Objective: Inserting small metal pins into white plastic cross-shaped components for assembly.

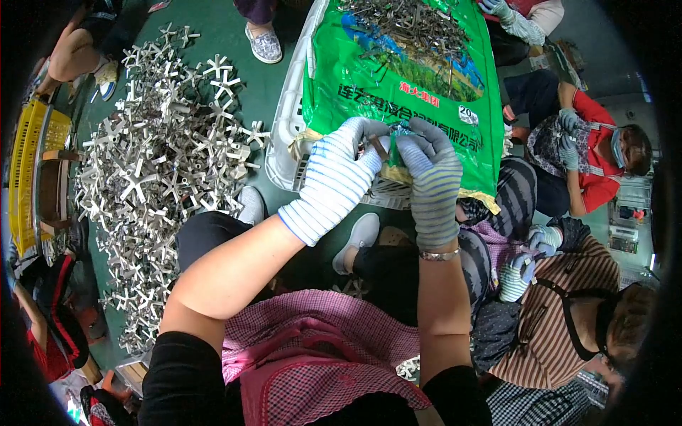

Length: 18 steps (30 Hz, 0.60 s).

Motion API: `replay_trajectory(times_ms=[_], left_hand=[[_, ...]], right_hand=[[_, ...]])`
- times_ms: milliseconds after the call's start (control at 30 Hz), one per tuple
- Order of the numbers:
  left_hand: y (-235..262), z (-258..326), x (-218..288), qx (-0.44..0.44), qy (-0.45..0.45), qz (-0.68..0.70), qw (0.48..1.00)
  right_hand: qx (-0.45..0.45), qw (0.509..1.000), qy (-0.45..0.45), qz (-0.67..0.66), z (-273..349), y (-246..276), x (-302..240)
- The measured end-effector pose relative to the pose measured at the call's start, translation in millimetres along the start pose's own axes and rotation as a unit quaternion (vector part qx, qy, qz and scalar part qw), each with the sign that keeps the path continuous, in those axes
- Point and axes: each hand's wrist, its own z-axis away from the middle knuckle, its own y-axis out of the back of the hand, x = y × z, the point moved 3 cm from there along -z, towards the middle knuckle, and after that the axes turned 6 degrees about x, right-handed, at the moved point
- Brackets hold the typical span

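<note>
Both my hands wear white knit gloves with blue-grey stripes and grey fingers. My left hand (339, 170) is closed in a pinch around a small brownish-grey piece (380, 147), which looks like metal. Close beside it, my right hand (433, 181) has its fingers curled in and closed; whatever they grip is hidden. The two sets of fingertips nearly meet over the near edge of a green printed plastic sack (323, 85). That sack lies over a white plastic crate (284, 117). On its far part rests a heap of small dark metal pieces (415, 32).
A large pile of silvery star-shaped metal parts (153, 170) covers the floor at left. Beyond it stands a yellow plastic basket (32, 163). Co-workers in gloves sit close on my right, one in striped clothing (568, 312), another in red (593, 117). A patterned shoe (264, 44) is beside the crate.
</note>
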Motion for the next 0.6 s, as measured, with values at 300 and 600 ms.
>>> replay_trajectory(times_ms=[300,600], left_hand=[[-3.9,0.1,11.3,0.018,-0.072,-0.010,0.997],[-13.8,-8.7,-3.2,0.010,0.155,0.194,0.969]], right_hand=[[0.017,0.999,-0.001,-0.037,-2.9,0.7,1.8],[0.056,0.998,0.035,-0.006,-7.8,7.6,3.4]])
